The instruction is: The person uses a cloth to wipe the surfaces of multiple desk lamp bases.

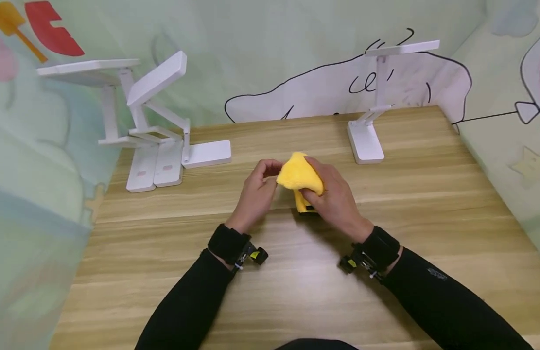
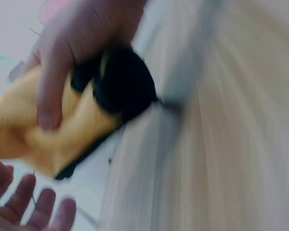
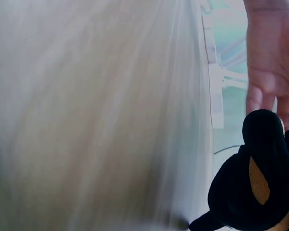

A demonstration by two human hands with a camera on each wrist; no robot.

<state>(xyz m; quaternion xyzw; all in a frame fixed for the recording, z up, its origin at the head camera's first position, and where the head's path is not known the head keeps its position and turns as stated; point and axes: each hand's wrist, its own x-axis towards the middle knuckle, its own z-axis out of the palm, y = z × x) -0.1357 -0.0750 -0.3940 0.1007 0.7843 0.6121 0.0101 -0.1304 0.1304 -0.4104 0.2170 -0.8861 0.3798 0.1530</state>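
Note:
A yellow cloth with black parts point(image 1: 299, 172) is bunched up over the middle of the table. My right hand point(image 1: 337, 197) grips it, thumb on the near side and fingers over the top. The left wrist view shows the right thumb pressed into the yellow cloth point(image 2: 82, 130), with black material bunched beside it. Just left of the cloth is my left hand point(image 1: 256, 192), its fingers loosely bent. In the right wrist view, the left palm point(image 3: 272, 57) faces the camera with fingers extended behind the black folds point(image 3: 265, 144); the cloth partly hides those fingertips.
White folding stands point(image 1: 143, 167) cluster at the back left of the wooden table point(image 1: 186, 209), one lying with its base turned sideways. Another white stand point(image 1: 367, 143) is at the back right. A patterned cloth backdrop point(image 1: 270, 53) rises behind the table.

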